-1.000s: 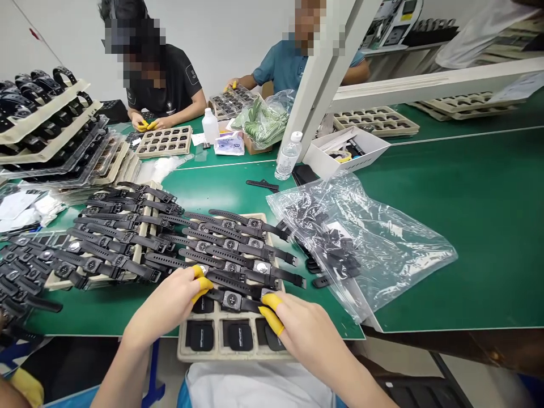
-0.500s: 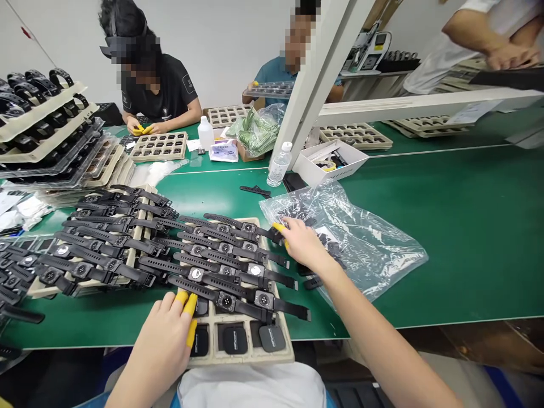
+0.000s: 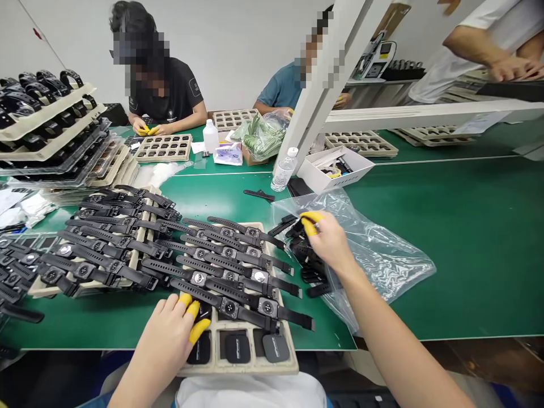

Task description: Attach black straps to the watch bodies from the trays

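My left hand [image 3: 172,331], yellow finger covers on its fingertips, rests at the front left of a beige compartment tray [image 3: 238,369]. Its fingers are apart over a compartment with a dark piece partly hidden beneath them. Black smartwatches [image 3: 230,307] with straps stretched out lie face down across the tray. Square black pieces [image 3: 238,347] sit in its front row. To the tray's right, my right hand [image 3: 329,235] is closed, thumb and finger pinching the film of a clear plastic bag [image 3: 382,260]. Loose black watch straps [image 3: 312,272] lie under and beside that hand.
More strapped watches cover a second tray [image 3: 142,243] at left, with stacked trays [image 3: 46,136] behind. A bottle [image 3: 284,170], a white box [image 3: 335,170] and a slanted white post [image 3: 314,85] stand beyond the bag. Two people sit across the green table [image 3: 476,243]; another stands at right.
My right hand has moved right and slightly up, shifting the bag film and leaving more of the black straps uncovered. My left thumb has spread away from the fingers. The view has shifted a little.
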Demonstrator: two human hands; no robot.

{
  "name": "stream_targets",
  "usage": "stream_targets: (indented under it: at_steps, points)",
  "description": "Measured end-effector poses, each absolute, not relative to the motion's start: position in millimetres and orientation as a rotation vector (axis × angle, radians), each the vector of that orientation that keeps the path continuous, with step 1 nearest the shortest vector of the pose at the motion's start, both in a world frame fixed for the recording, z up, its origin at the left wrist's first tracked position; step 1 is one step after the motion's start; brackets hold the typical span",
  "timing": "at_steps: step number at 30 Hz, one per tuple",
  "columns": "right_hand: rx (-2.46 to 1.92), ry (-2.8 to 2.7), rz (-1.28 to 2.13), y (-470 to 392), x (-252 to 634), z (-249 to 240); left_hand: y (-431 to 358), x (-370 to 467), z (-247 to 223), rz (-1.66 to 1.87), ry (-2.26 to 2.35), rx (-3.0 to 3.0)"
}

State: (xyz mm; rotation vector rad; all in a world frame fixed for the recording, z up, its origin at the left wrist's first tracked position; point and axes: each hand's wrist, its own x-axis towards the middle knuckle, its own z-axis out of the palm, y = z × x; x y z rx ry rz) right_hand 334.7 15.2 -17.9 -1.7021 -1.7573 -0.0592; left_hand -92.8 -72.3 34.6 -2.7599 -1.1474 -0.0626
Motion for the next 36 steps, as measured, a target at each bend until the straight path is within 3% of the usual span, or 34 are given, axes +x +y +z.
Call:
stream_targets:
  at_steps: [3,7,14,20,24,30,36]
  points:
    - [-1.615,-1.268,0.038,-6.0,339.9,-4.9,-67.8,-93.4,34.5,-0.107,-1.121,-2.757]
    - [-1.463,-0.949,0.441,-40.7,328.9,26.0,-62.7,-103.0,51.0,-0.190,-1.142,-2.924]
    - [-0.861,-0.924,0.994,-96.0,255.1,58.6,-49.2,-70.5,98.6,-1.007,-1.552,-3.226]
    - [-0.696,-0.748,1.343,-115.9,173.7,36.9,-38.1,-6.8,62.8,-1.704,-2.238,-3.244]
    - [-0.892,-0.560,1.477,-111.9,144.9,19.5,-41.7,-0.5,44.9,-1.958,-2.199,-3.181]
    - [-0.753,-0.427,1.673,-103.7,147.0,30.5,-42.3,-6.6,38.7,-2.160,-1.948,-3.282]
    - [-0.635,-0.478,1.724,-109.3,146.2,30.1,-33.6,-9.9,30.8,-2.613,-2.074,-2.796]
